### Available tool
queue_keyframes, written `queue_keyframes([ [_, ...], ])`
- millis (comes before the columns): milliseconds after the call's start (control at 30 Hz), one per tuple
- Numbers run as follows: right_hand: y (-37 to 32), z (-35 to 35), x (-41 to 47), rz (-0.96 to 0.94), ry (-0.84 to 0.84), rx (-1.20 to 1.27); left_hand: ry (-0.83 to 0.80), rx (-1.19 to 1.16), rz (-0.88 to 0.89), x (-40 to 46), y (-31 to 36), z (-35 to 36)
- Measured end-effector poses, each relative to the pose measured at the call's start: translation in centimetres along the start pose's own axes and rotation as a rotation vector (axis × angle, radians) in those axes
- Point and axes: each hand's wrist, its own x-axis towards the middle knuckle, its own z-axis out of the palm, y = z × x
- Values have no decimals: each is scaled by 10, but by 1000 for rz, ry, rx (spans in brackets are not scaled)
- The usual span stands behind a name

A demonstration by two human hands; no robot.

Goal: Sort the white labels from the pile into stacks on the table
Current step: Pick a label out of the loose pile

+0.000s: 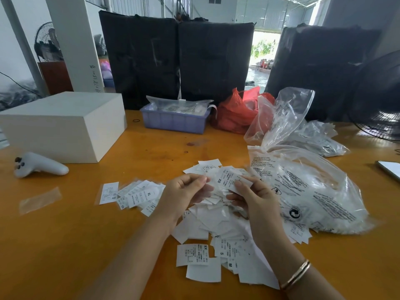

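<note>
A loose pile of white labels (218, 221) lies on the orange table (86, 245) in front of me. My right hand (251, 198) pinches a small bunch of labels (229, 178), the top one marked XS, above the pile. My left hand (186, 189) has curled fingers touching the left edge of that bunch. A spread group of labels (138, 195) marked XS and XL sits to the left of my left hand. More labels marked XS, S and M (207, 256) lie near the table's front.
A large clear printed bag (307, 191) of labels lies at right, with more clear bags (287, 118) behind. A white box (65, 126), a white controller (39, 165), a purple bin (175, 120), a red bag (236, 113) and a fan (381, 105) stand around.
</note>
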Motion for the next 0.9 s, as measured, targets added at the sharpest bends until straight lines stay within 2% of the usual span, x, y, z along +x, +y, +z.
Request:
queue_keyframes([
  [600,-2,0,-1,-79,51,40,11,1,2,-1,1,-1],
  [900,4,1,-2,-116,-75,-120,17,-48,-12,0,1,0],
])
